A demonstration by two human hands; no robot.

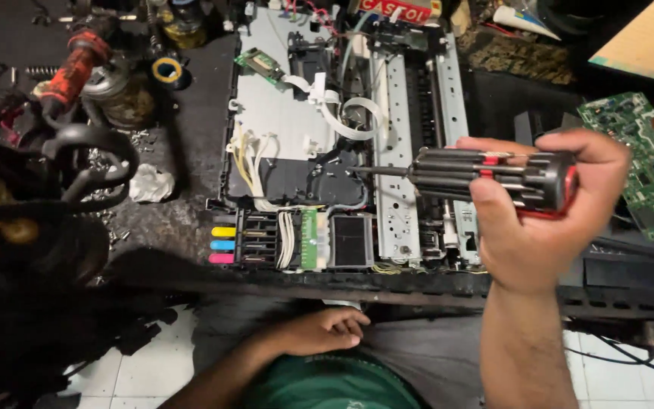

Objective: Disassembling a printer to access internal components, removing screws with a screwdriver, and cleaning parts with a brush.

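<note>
The left hand rests loosely curled and empty on the lap, below the desk. The opened printer lies left of the right hand, whose grip closes around a black-and-red screwdriver, its shaft horizontal, pointing left into the chassis.

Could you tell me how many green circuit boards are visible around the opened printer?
3: a large board on the right beyond the right hand, a small board at the printer's top left, and a narrow strip near its front edge. Others may be hidden.
</note>
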